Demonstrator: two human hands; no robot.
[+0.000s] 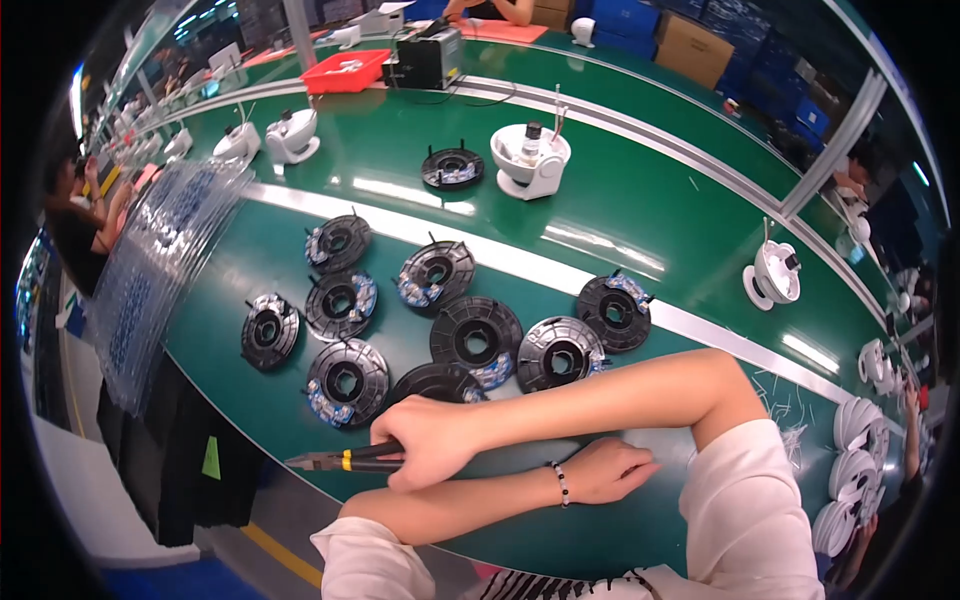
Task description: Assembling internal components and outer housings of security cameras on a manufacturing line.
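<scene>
My forearms cross over the green worktable. My right hand, reaching to the left, grips pliers with dark jaws and black and yellow handles; the jaws point left. Below it my left arm stretches to the right, a beaded bracelet at the wrist. The fingers of my left hand are curled in, and whatever they may hold is hidden. Just beyond my right arm lie several round black plastic plates with blue circuit boards along their rims. One black plate is partly covered by my right hand.
Across a white rail runs a green belt carrying a white lamp-like housing, another black plate and a white housing at right. Clear plastic trays stack at left. White strips and white rings lie right. Other people work nearby.
</scene>
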